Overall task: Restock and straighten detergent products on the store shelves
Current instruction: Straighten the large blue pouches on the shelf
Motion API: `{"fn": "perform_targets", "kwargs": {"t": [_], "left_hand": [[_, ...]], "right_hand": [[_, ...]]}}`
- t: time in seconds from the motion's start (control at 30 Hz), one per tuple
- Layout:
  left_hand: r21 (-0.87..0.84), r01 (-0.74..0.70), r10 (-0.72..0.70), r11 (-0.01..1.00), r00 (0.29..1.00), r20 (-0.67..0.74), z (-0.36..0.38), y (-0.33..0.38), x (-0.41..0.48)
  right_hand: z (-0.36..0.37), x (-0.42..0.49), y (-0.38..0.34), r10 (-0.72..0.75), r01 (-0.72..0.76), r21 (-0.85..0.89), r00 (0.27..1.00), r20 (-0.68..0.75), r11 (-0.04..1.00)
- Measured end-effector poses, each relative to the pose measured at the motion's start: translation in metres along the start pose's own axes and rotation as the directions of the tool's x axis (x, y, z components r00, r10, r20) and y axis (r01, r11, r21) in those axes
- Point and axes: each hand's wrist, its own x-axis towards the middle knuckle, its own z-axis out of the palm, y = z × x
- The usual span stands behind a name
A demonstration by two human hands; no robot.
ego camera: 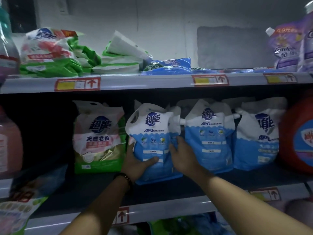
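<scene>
Dim aisle, grey metal shelves (152, 80), pale back wall (169, 22)

three blue pouches (153, 146), one green bag (99, 141), two hands (135, 162).

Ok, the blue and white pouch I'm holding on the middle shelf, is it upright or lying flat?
Upright. The blue and white pouch stands on its base, logo on top, with the left hand and right hand gripping its sides.

Blue-and-white detergent pouches (153, 145), pink, gold and green bag (100, 141), red jug (298, 136), purple refill pouch (284, 48)
</scene>
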Motion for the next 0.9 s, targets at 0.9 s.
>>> {"fn": "perform_targets", "kwargs": {"t": [0.9], "left_hand": [[-0.074,0.105,-0.085,0.992,0.968,0.238,-0.058,0.017,-0.034]], "right_hand": [[-0.071,0.010,-0.028,0.213,-0.177,0.198,0.960,-0.179,0.964]]}}
